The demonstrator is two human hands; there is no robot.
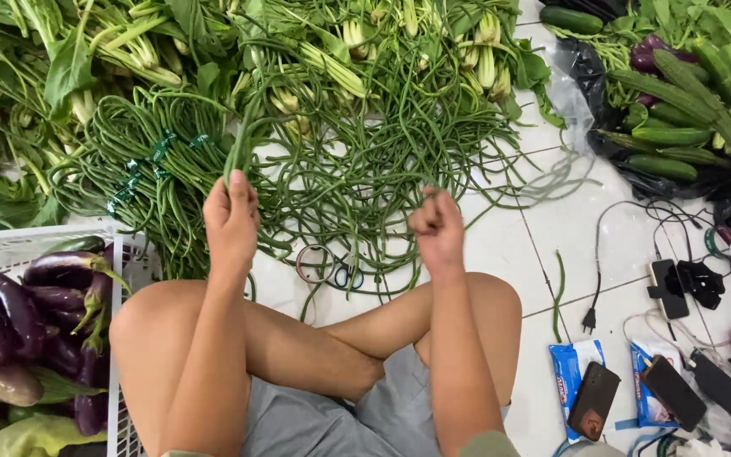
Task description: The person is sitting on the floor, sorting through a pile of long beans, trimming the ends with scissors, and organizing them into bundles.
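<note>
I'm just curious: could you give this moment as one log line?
left hand: pinching a bunch of long beans | right hand: closed fist over loose long beans | eggplants in white crate

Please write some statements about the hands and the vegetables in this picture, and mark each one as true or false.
1. The left hand holds a bunch of long beans. True.
2. The right hand holds scissors. False: it is closed on thin long beans.
3. The eggplants lie in a white crate. True.
4. The cucumbers lie in the white crate. False: they lie on dark plastic at the upper right.
5. A tape roll lies on the floor. True.
</note>
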